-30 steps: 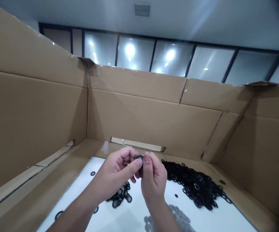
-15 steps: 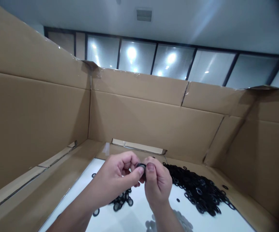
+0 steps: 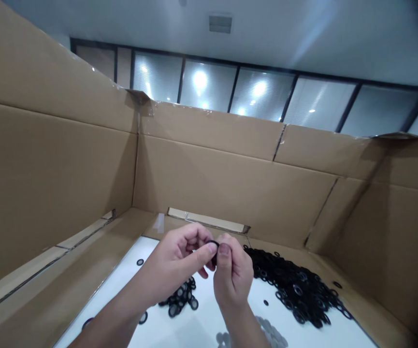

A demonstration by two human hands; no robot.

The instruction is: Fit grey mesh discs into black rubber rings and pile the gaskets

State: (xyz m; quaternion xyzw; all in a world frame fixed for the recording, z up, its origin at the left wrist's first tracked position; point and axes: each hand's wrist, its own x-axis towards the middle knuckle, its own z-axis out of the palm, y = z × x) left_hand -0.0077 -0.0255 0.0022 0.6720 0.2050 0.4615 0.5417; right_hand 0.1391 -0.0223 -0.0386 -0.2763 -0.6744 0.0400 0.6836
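Quick look at this setup: there's a frosted glass partition (image 3: 209,82) in the background, and right up front a big cardboard carton (image 3: 230,193), opened out with its walls standing around a white surface (image 3: 209,328). Spread across that white surface is a big heap of black rubber rings (image 3: 295,290) on the right, with a smaller heap (image 3: 180,299) just left of centre. Some pale grey rings (image 3: 266,333) sit at the bottom edge of the view, partly cut off, and a few strays lie on their own.

Both hands are up above the smaller heap. The left hand (image 3: 174,261) and right hand (image 3: 232,273) are close together, and each grip is pressed closed, pinching the same black rubber ring (image 3: 216,256) from opposite sides. The ring sits up on edge between them, clear of the white surface, and the fingers hide part of it.

My guess is that it's light, a bit soft and bendy, and not slippery. It's small, so I'd take it by the rim with the fingertips.
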